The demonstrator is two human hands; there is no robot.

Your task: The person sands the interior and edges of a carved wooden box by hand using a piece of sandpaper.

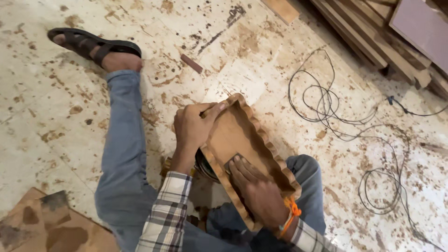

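A wooden tray [240,126] with a scalloped, wavy rim rests tilted on my lap as I sit on the floor. My left hand [193,126] grips its left rim near the far corner, thumb over the edge. My right hand [254,186], with an orange thread at the wrist, lies flat inside the tray and presses a small dark piece of sandpaper [232,163] against the tray's bottom near the close end.
A black cable [326,107] coils over the stained stone floor at right. Wooden planks [392,42] are stacked at top right. A small wood offcut [191,63] lies ahead, and cardboard [42,224] lies at bottom left. My sandalled foot [98,49] stretches out at upper left.
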